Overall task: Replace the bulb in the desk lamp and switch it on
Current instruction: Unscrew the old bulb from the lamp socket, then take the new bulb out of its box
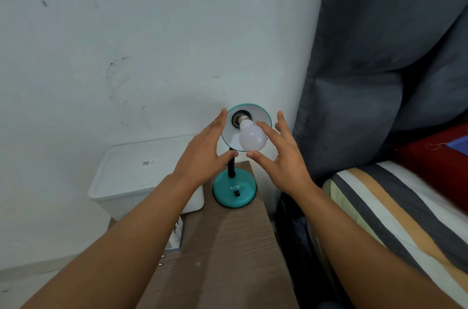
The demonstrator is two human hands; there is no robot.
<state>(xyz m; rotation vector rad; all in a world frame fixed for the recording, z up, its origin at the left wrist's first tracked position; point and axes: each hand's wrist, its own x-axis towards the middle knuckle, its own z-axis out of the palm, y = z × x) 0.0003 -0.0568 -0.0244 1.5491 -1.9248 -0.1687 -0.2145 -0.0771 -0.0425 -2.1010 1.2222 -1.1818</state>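
Right hand [278,156] fingers spread, thumb [255,156] under the bulb [253,137] and a fingertip on its right side, so we read a loose cupping contact, not a firm clamp. Left hand [205,154] is open, fingertips at the left rim of the shade [263,116], thumb near the black neck [231,169]; whether it really touches the shade we cannot tell. Bulb sits in the socket [239,118], metal threads partly showing, unlit, globe pointing toward us. We cannot say if it is the old or the new bulb, so the step in hand is a guess: turning it in the socket. To do it well we would steady the shade with the left hand, grip the globe evenly with all right fingertips, and turn along the socket axis without side pull, since the gooseneck will likely flex. Lamp base [234,188], teal, stands at the far end of the narrow wooden table [228,245], close to its right edge, rocker switch [236,193] on the near side and easy to reach. White bin [141,172] sits left, the wall just behind, dark cushions [354,106] and striped bedding [392,207] to the right. Open room is mostly near us along the tabletop; a small box [176,235] lies at its left edge.
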